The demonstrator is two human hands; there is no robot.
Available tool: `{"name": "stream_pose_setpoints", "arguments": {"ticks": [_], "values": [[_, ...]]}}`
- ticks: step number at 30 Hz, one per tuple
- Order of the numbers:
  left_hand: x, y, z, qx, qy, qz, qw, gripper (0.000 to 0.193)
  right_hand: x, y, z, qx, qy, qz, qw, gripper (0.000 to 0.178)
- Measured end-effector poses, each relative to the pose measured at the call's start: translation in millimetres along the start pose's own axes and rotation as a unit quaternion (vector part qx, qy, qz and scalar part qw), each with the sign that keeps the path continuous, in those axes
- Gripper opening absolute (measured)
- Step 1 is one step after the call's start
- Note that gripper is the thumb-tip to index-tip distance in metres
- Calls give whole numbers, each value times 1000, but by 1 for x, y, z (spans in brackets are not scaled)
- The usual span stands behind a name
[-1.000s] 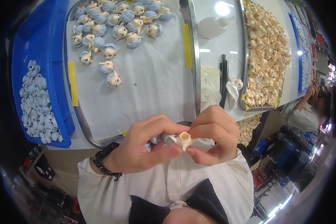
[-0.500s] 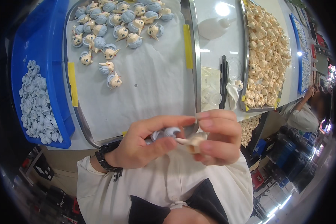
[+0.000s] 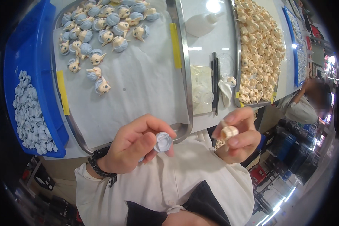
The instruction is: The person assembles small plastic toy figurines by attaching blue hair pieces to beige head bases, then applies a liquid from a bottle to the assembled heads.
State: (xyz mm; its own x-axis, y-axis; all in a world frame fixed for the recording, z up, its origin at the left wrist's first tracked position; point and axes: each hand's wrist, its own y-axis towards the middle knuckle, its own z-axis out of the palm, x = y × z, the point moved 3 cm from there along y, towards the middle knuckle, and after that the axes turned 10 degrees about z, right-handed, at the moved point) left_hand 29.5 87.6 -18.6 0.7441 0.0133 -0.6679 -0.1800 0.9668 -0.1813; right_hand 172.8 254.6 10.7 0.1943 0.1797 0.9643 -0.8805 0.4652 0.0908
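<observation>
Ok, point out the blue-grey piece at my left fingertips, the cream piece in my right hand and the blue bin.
Blue-grey piece (image 3: 164,142): head view, on its hollow inside.
Cream piece (image 3: 229,132): head view, middle of its visible side.
Blue bin (image 3: 46,88): head view, on its right wall.

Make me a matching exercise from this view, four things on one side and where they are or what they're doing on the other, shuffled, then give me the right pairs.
Things
1. Left hand
2. White bottle
3. Right hand
4. Blue bin

Places and states
A. Pinching a cream piece
B. Containing a heap of pale blue-grey parts
C. Holding a hollow blue-grey piece
D. Between two metal trays

Right pairs: 1-C, 2-D, 3-A, 4-B
</observation>
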Motion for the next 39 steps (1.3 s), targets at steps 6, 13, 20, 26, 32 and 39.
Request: {"name": "stream_pose_setpoints", "arguments": {"ticks": [6,13,20,26,32,39], "values": [[-9,6,5,24,83,10,996,39,14,-4,-14,-228,-222,-28,947,21],[15,9,3,-156,-311,-166,923,37,5,16,-14,-121,-453,26,883,31],[17,5,1,-145,-302,-149,930,37,3,24,-7,-86,-512,21,855,31],[14,5,-3,-37,-301,-110,947,41,-4,22,-11,-87,-532,16,842,31],[0,1,1,-29,-104,-44,993,46,-5,23,-17,-85,-537,7,839,33],[-1,3,4,-111,-56,10,992,36,-14,17,-22,-122,-490,3,863,32]]}}
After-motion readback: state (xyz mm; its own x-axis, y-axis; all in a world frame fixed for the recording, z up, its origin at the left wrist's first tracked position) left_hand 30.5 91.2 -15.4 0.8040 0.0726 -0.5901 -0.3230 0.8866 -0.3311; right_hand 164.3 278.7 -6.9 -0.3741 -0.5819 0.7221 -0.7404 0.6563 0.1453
